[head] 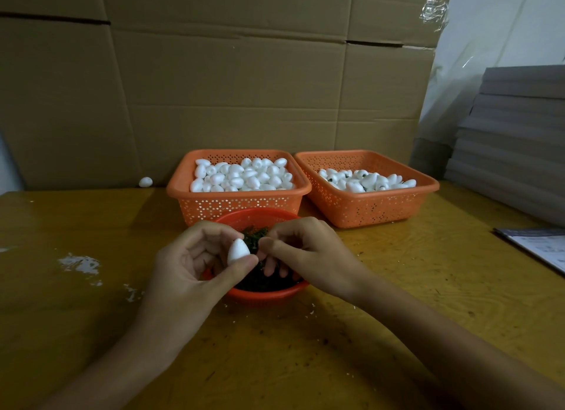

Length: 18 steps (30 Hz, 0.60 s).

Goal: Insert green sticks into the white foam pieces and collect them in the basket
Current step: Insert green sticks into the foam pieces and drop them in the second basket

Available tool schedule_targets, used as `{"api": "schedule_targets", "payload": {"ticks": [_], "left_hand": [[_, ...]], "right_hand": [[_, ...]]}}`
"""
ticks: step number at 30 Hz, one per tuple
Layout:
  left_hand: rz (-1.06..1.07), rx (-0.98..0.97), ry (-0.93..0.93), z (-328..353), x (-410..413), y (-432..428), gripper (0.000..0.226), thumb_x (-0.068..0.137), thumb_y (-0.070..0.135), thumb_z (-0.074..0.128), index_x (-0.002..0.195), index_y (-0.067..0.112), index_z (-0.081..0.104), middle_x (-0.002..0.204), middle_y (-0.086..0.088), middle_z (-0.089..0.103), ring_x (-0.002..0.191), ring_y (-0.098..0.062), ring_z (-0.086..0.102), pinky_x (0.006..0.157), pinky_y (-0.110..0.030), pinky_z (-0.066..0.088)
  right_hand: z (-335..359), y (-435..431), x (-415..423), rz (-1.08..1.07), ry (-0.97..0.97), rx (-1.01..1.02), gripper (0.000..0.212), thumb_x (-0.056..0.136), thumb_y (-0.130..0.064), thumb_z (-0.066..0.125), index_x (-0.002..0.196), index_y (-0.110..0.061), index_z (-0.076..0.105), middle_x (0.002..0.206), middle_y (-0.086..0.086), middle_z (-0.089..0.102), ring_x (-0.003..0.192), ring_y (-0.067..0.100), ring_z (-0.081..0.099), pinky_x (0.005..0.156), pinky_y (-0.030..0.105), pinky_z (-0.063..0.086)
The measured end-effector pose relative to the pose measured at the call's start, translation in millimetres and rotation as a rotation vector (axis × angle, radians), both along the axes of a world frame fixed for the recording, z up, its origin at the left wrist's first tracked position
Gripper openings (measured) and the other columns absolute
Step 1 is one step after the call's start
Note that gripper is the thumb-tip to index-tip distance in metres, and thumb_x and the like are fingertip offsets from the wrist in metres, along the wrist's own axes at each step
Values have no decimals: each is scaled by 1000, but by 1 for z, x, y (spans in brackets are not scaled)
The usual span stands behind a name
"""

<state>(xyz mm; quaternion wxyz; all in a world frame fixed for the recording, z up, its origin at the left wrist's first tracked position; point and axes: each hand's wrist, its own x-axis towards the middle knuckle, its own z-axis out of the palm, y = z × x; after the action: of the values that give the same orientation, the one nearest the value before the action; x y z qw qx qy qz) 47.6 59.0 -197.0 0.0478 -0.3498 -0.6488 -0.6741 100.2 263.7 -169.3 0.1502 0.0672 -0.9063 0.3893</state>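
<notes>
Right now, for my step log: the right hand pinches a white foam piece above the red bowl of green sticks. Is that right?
No, wrong hand: the left hand pinches the white foam piece above the red bowl of green sticks. The head view shows it, with the right hand curled beside it.

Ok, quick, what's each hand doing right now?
Left hand: pinches a white foam piece.
Right hand: fingertips pinched together; what they hold cannot be told.
</notes>
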Motion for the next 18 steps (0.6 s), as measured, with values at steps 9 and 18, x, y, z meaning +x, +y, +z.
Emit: {"api": "schedule_targets", "payload": {"ticks": [9,18], "left_hand": [[-18,180,-148,1,-8,-1,37,69,27,86,101,18,71,114,-1,77,108,-19,75,86,-23,60],[-35,192,-179,2,-8,-1,31,72,26,83,102,29,77,116,1,78,107,-19,76,82,-17,58]], "right_hand": [[8,8,1,139,-66,-73,24,110,-27,52,105,-15,72,86,1,79,67,18,71,70,29,54],[8,11,1,201,-73,-47,21,109,-25,54,108,-14,72,89,1,78,69,17,72,70,27,54]]}}
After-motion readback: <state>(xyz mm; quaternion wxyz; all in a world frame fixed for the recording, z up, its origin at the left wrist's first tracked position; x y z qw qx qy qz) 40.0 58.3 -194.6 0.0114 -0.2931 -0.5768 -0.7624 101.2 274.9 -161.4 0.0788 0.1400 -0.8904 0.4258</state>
